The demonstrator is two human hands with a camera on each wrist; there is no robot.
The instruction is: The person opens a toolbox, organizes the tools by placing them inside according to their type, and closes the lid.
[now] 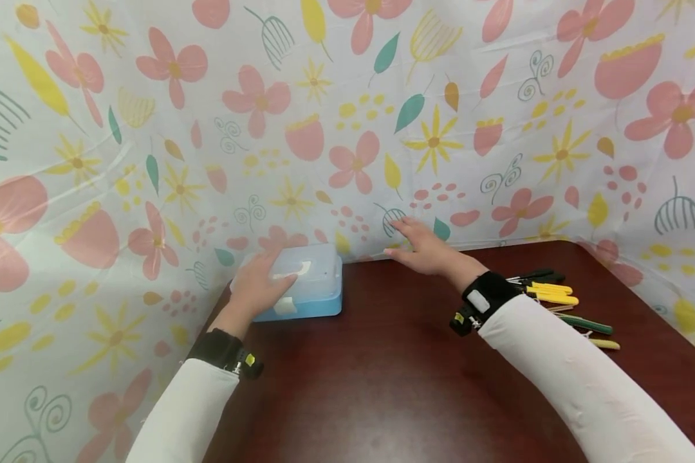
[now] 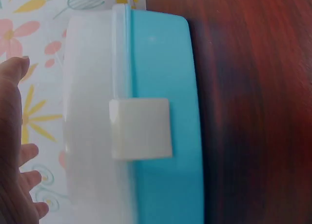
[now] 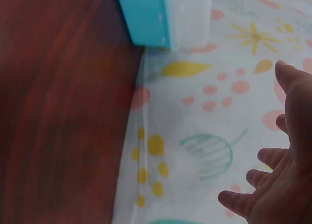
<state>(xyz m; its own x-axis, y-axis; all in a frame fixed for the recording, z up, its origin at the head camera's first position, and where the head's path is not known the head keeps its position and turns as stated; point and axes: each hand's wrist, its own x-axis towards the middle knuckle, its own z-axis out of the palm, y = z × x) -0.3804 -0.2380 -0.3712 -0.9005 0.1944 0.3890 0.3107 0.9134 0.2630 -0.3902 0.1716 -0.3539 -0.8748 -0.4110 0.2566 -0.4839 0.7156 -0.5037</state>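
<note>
Left hand (image 1: 259,283), fingers loosely spread and gripping nothing, is over a blue plastic box (image 1: 321,306) at the surface's (image 1: 382,386) back left; right hand (image 1: 423,251), spread and empty, is apart from it. Yellow- and green-handled tools (image 1: 553,294) lie right, perhaps kept within reach. Floral cloth (image 1: 353,90) lines the dark wood surface's back and sides

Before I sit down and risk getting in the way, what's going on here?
A person's open left hand is at the closed blue box; whether it touches is unclear. The open right hand is held out, empty, to the box's right. Yellow-handled tools lie toward the right side of the table.
</note>
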